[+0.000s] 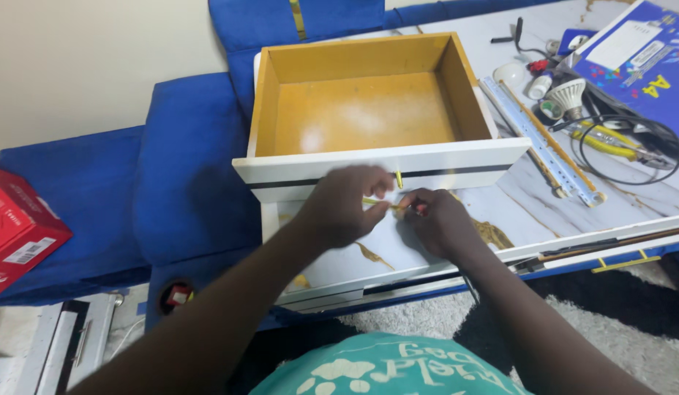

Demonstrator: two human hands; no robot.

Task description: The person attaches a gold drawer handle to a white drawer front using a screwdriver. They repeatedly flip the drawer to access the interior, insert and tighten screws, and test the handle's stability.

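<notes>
A wooden drawer (369, 157) with a yellow inside and a white front with a black stripe lies on a marbled white tabletop (530, 197). My left hand (339, 205) and my right hand (438, 219) meet just below the drawer front. Between their fingertips is a thin yellow-green handle piece (376, 202), pinched by the left hand. A small gold part (399, 178) sticks out of the drawer front above them. My right hand is closed on a small tool with a red bit (420, 208) showing; its shaft is hidden.
A long perforated metal drawer rail (544, 143), a light bulb (566, 95), black cable (625, 146), pliers and a blue box (632, 51) lie at the right. Blue cushions (186, 168) are on the left, with a red box (17, 227) beside them.
</notes>
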